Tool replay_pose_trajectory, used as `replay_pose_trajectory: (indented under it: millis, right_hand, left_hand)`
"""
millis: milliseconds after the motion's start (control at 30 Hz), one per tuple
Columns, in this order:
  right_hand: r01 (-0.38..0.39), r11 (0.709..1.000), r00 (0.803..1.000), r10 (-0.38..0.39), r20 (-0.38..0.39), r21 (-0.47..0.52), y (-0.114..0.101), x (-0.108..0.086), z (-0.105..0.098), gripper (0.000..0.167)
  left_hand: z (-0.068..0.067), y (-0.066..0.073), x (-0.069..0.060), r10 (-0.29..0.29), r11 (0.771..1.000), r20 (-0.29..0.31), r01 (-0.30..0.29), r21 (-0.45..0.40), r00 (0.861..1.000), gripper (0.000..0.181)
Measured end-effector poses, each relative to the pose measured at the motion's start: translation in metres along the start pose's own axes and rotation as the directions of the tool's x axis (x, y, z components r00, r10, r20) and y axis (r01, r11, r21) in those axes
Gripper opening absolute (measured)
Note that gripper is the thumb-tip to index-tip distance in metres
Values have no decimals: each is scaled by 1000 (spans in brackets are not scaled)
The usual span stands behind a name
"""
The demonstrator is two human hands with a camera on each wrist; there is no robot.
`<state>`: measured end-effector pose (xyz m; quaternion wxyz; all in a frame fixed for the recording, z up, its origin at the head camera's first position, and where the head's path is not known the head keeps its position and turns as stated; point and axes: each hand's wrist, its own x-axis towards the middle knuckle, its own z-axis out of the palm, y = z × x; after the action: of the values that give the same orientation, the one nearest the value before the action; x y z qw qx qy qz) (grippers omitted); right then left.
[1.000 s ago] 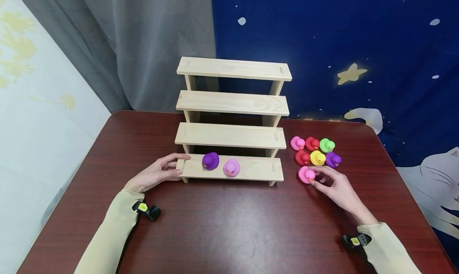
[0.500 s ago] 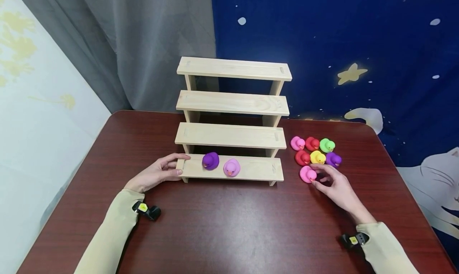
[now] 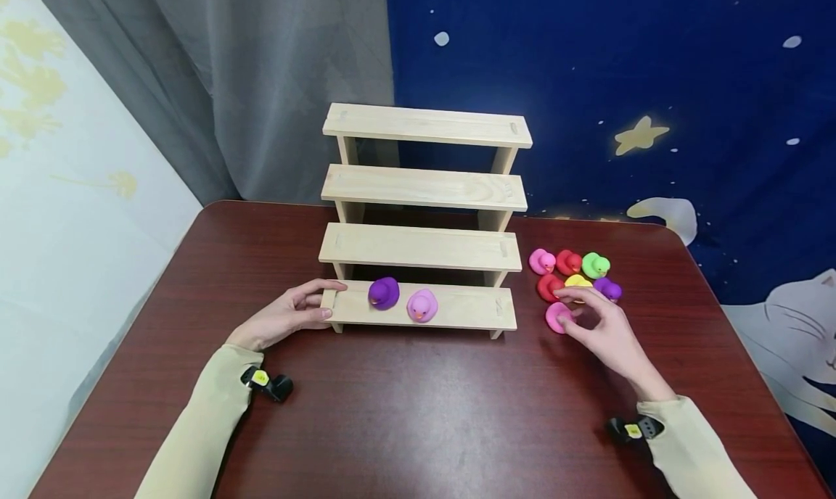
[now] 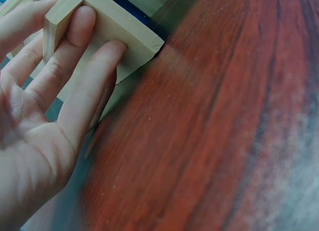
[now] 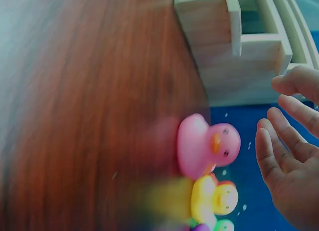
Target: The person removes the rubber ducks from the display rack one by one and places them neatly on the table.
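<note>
In the head view my left hand (image 3: 281, 318) grips the left end of the lowest step of a wooden four-tier stand (image 3: 470, 309). Its fingers lie against the end of the board in the left wrist view. A purple rubber duck (image 3: 383, 294) and a light pink rubber duck (image 3: 421, 306) sit side by side on that step. My right hand (image 3: 604, 337) hovers over a pink rubber duck (image 3: 556, 318) on the table, partly covering it. The right wrist view shows this hand's fingers (image 5: 289, 136) spread and apart from the duck.
Behind the pink duck stand two rows of ducks, among them a yellow duck (image 3: 578, 282), a red duck (image 3: 550, 288), a green duck (image 3: 595, 265) and a purple duck (image 3: 609, 289). The stand's upper tiers (image 3: 424, 187) rise towards the grey curtain (image 3: 294, 85).
My right hand has let go of the pink duck, which shifted slightly right earlier, and has risen a little to the left over it. The left hand stays where it was.
</note>
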<state>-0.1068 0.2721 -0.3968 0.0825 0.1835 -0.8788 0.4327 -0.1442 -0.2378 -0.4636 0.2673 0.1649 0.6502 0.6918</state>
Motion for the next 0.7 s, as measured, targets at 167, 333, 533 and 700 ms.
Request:
replay_pose_trajectory:
  millis: [167,333,533,700]
  right_hand:
    - [50,997,999,-49,-6,57,15,6,11,43]
    - [67,995,997,-69,16,70,15,14,23,38]
    - [71,994,996,-75,42,85,-2,21,35,37]
    - [98,986,994,-104,34,133,-31,27,41,38]
  left_hand:
    - [0,0,0,-1,1000,-1,1,-3,1000,50]
    - [0,0,-1,-7,1000,-4,7,-7,1000,50]
    - [-1,-1,0,-6,1000,6,6,-7,1000,50]
    - [-2,-2,1,2,1000,23,-2,-20,1000,50]
